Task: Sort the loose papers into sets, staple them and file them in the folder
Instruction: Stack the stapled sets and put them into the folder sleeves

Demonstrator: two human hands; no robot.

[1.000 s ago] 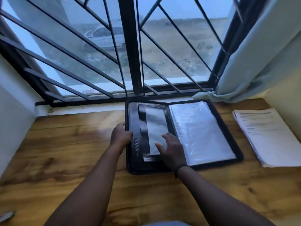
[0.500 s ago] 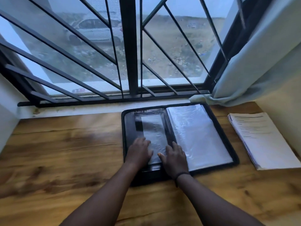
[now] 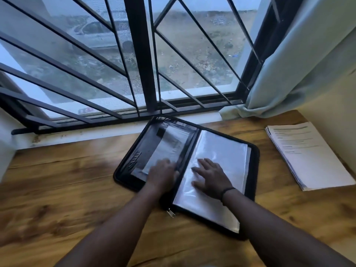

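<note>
Now folder (image 3: 252, 170) skewed, swung clockwise since a moment ago, lies open at desk's (image 3: 67, 180) far edge by window. Left hand (image 3: 163, 175) flat on pocket side; right hand (image 3: 211, 178), fingers spread, moved onto plastic sleeves. Paper stack (image 3: 308, 157) at right edge, unfiled.

**Legible text: none**

You can read nothing here. The top sheet of the paper stack (image 3: 308, 157) carries dark printed headings and lines, all too small and blurred. The open folder (image 3: 254, 170) bears no readable mark.
</note>
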